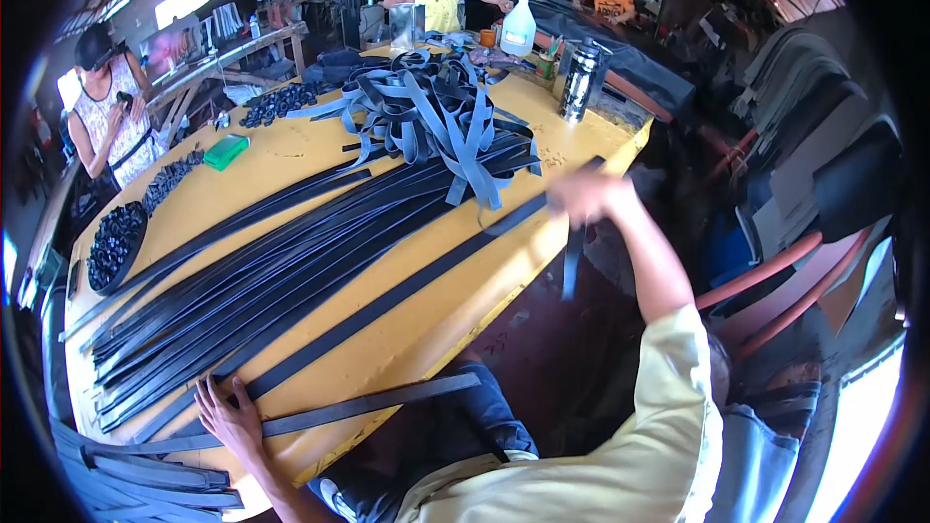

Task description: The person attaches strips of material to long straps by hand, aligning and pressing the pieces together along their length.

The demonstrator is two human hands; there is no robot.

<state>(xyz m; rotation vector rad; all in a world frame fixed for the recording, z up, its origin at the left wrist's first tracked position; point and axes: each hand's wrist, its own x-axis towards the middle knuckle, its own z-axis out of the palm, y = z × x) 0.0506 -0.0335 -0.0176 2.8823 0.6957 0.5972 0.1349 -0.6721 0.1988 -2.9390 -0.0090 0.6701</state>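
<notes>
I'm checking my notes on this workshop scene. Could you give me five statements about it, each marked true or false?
1. The left hand lies on a long dark strip. True.
2. The green box stands on the floor. False: the green box is on the yellow table.
3. The right hand shows blurred in this view. True.
4. The heap of tangled strips is bright red. False: the tangled strips are bluish grey and dark.
5. Both hands are touching each other. False: they are well apart, the left near the picture's lower left, the right farther along the table.
</notes>
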